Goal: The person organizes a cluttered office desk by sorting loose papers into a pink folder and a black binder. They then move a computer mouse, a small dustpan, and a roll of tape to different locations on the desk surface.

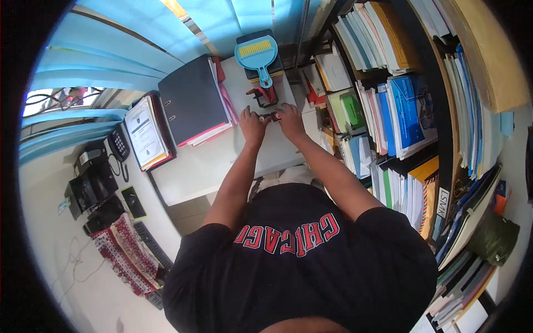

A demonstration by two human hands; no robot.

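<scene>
My left hand [254, 127] and my right hand [290, 120] meet above the white table [200, 169], nearly touching. The fingers of both are bent in a pinch. Something small and dark with reddish, pale ends sits at the fingertips, too small to name. Just beyond them stands a black open holder [266, 100] with red parts in it. Farther back, a light blue dustpan [261, 60] with a yellow-bristled brush [255, 48] lies on a dark stack, its handle pointing toward me.
A large black binder [191, 100] stuffed with papers lies left of my hands, beside a framed document [146, 132]. Farther left are a black desk phone [118, 142] and a keyboard [152, 245]. Shelves full of folders [408, 114] rise on the right; blue blinds [127, 39] hang behind.
</scene>
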